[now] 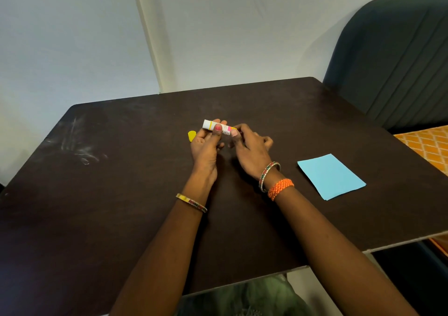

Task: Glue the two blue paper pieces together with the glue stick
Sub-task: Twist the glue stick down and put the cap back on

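While both hands (206, 143) grip glue stick (213, 125), blue paper (331, 176) off right

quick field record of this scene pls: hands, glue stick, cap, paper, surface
left hand: holds the glue stick body, thumb across it
right hand: pinches the stick's yellow base end
glue stick: lifted above the table, lying sideways, cap off
yellow cap: on the table, just left of the left hand
blue paper: flat on the table, right of the hands, untouched
surface: dark table
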